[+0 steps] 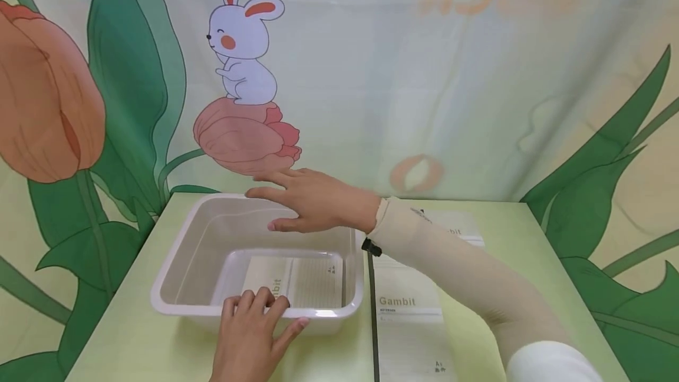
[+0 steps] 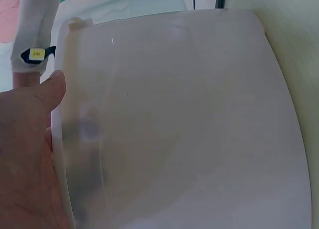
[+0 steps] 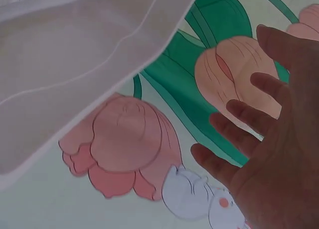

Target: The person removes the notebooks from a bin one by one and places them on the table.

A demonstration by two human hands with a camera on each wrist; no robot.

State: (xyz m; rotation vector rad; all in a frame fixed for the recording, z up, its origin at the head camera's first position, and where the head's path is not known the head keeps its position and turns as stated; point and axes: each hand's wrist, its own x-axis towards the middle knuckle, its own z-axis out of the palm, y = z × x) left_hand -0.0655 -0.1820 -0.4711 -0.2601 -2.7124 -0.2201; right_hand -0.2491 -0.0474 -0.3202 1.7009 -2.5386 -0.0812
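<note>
A beige plastic basin [image 1: 185, 310] stands on the table, with a pale "Gambit" notebook [image 1: 317, 282] lying inside it. My left hand [image 1: 249, 329] grips the near rim, fingers hooked over the edge and thumb outside. In the left wrist view, that hand [image 2: 25, 149] is at the edge of the basin's outer wall [image 2: 174, 114]. Over the far right part of the basin hovers my right hand [image 1: 318, 202], fingers spread and holding nothing. The right wrist view shows this hand [image 3: 279, 129] apart from the basin [image 3: 99, 50].
Right of the basin, a "Gambit" notebook [image 1: 408, 326] lies on the green table [image 1: 504, 240]. Another notebook [image 1: 467, 226] is behind it, partly hidden by my right forearm. A curtain [image 1: 361, 75] printed with tulips and a rabbit hangs behind the table.
</note>
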